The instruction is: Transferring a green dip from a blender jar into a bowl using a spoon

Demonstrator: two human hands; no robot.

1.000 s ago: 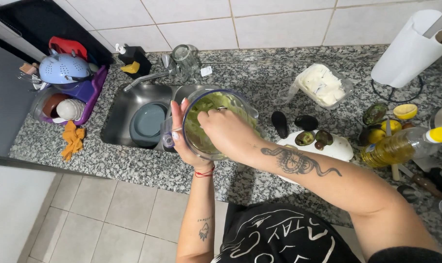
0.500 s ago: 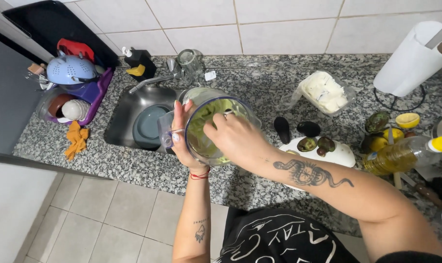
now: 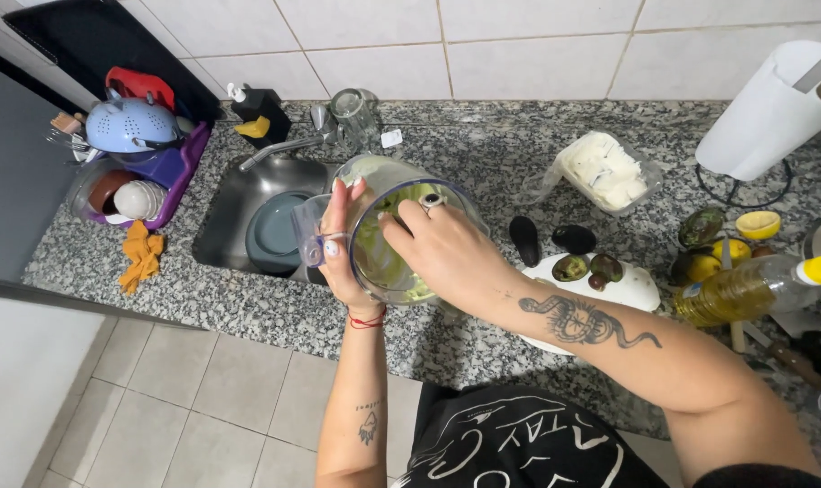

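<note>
My left hand [image 3: 343,248] grips the side and handle of a clear blender jug [image 3: 383,194], tilted toward me over the counter edge beside the sink. Green avocado mash [image 3: 374,258] coats the inside. My right hand [image 3: 442,248] reaches into the jug's mouth with its fingers curled at the rim; whether it holds a tool is hidden. To the right, a white cutting board [image 3: 632,285] carries avocado skins and a pit [image 3: 587,267].
A steel sink [image 3: 225,221] with a grey plate [image 3: 275,235] lies left. A purple dish rack [image 3: 171,167] holds a blue colander. An oil bottle [image 3: 754,285], lemon halves [image 3: 759,223], paper towel roll [image 3: 772,108] and container of white food [image 3: 605,172] crowd the right.
The jug has tipped further toward me and come closer. My right hand has moved deeper into its mouth, while my left hand keeps its hold on the side.
</note>
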